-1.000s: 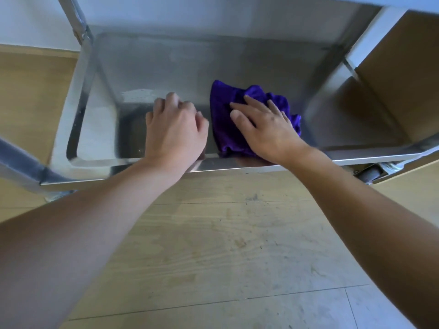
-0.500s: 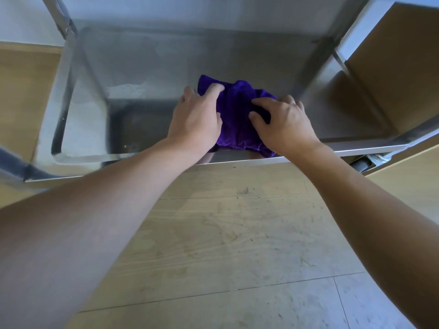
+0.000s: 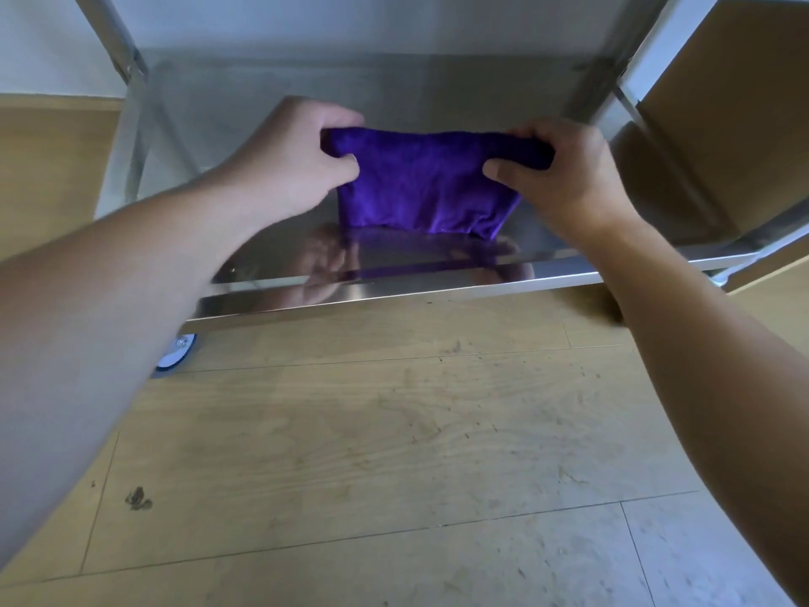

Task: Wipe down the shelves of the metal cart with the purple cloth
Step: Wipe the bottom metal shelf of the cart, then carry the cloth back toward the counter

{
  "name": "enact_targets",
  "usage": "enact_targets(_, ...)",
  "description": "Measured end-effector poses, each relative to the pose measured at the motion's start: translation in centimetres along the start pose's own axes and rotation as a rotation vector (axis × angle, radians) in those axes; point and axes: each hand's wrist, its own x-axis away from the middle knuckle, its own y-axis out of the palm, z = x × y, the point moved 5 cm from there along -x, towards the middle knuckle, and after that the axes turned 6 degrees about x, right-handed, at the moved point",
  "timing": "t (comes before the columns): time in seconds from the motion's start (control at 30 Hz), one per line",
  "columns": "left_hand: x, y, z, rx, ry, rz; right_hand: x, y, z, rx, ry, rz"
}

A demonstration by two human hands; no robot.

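Observation:
The purple cloth hangs stretched between my two hands above the bottom shelf of the metal cart. My left hand pinches its upper left corner. My right hand pinches the upper right corner. The cloth's lower edge just reaches the shiny shelf surface, which mirrors the cloth and both hands.
The cart's upright posts rise at the back left and right. A caster wheel shows under the shelf's front left corner. Wooden floor lies in front. A brown panel stands to the right of the cart.
Both hands went from pressing the bunched cloth on the shelf to lifting it and pulling it out flat between them.

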Motion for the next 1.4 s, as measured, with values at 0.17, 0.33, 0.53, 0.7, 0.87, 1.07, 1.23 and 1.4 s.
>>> enact_targets(0.17,1.1,0.0,-0.5,-0.381,0.192,0.024,0.7,2.6,-0.3,0.214,-0.135,-0.137)
enact_targets(0.33,2.8,0.6,-0.7,-0.447,0.293,-0.047,2.9,4.5,-1.5,0.139,-0.213,-0.190)
enact_targets(0.53,3.7,0.7,0.7,-0.479,0.285,-0.032,3.6,4.0,-2.2,0.039,-0.173,-0.060)
enact_targets(0.7,6.5,0.0,3.0,-0.485,0.399,-0.033,5.8,1.1,-3.4,0.037,-0.222,-0.028)
enact_targets(0.87,9.9,-1.4,7.2,-0.504,0.359,-0.112,8.1,-3.2,-5.7,0.056,-0.132,-0.102)
enact_targets(1.07,16.1,-4.2,15.5,-0.488,0.054,-0.338,13.6,-12.3,-10.0,0.018,0.016,-0.529)
enact_targets(1.23,20.4,-7.8,27.4,-0.469,-0.046,-0.589,17.7,-24.5,-14.1,-0.022,0.190,-0.679)
enact_targets(1.4,21.5,-11.6,42.2,-0.456,-0.035,-0.732,21.1,-39.3,-18.1,-0.073,0.373,-0.728)
